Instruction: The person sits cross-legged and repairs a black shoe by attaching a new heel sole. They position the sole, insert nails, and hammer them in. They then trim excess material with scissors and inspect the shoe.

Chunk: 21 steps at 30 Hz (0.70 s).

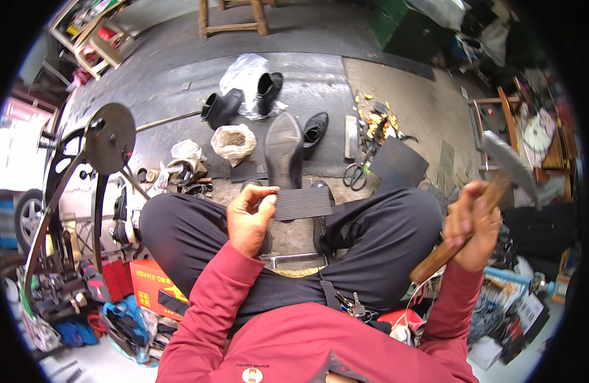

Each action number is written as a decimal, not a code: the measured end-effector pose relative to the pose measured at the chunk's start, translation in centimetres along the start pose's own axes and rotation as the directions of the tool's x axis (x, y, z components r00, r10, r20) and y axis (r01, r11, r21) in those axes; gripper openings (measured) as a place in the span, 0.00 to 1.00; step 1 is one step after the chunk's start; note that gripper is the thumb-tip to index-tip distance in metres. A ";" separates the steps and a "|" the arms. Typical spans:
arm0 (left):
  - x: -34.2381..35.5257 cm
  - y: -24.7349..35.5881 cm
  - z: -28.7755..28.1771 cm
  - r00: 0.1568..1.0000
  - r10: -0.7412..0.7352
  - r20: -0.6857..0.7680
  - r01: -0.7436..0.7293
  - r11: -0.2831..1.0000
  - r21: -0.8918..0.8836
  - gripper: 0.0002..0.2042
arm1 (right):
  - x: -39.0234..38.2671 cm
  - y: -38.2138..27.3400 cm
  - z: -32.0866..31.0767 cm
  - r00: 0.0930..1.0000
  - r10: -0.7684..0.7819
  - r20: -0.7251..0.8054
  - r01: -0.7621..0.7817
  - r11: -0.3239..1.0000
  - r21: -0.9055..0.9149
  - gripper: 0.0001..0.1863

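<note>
A dark, ribbed rectangular piece [304, 204], which looks like rubber, is pinched by its left end between the thumb and fingers of my left hand [249, 220]. It is held level in front of my knees. My right hand [471, 226], raised over my right thigh, is wrapped round the wooden handle of a hammer [438, 260]. The hammer's metal head points up and away to the right. Just beyond the ribbed piece stands an upturned shoe [283, 145], its worn sole facing up; what supports it is hidden. Close by its right side is a black shoe [315, 131].
Black ankle boots [221, 107] lie by a clear plastic bag [243, 69]. An open pale bag [234, 143] sits nearer. Scissors [354, 177] and a dark flat sheet [400, 163] lie right. A machine with a large wheel [109, 138] stands left, above a red box [155, 285].
</note>
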<state>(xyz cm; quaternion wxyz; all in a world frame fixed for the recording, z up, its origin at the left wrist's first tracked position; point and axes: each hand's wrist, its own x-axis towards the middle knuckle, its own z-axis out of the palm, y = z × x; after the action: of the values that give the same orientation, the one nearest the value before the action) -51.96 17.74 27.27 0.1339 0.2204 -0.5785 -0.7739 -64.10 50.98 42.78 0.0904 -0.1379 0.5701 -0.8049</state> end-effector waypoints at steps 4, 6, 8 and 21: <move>-0.5 -0.2 0.1 0.997 -0.072 -0.002 0.072 0.997 -0.043 0.06 | -0.5 1.8 6.6 0.912 0.375 0.169 -0.284 0.870 -0.403 0.30; -0.8 -0.3 0.2 0.993 -0.118 -0.010 0.117 0.989 -0.089 0.07 | -0.3 3.6 8.6 0.847 0.417 0.330 -0.216 0.837 -0.503 0.28; -0.8 -0.5 0.5 0.998 -0.056 -0.028 0.054 0.996 -0.064 0.07 | 0.5 5.7 9.9 0.776 0.414 0.476 -0.034 0.781 -0.624 0.30; -0.7 -1.2 0.5 0.998 -0.030 -0.052 0.027 0.998 -0.063 0.06 | 2.3 8.5 13.1 0.689 0.301 0.659 0.397 0.604 -0.691 0.29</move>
<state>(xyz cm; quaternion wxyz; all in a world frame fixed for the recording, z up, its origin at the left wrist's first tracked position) -51.51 18.85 26.34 0.1448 0.2445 -0.5473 -0.7872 -62.10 35.79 39.12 0.2116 -0.4843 0.7764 -0.3432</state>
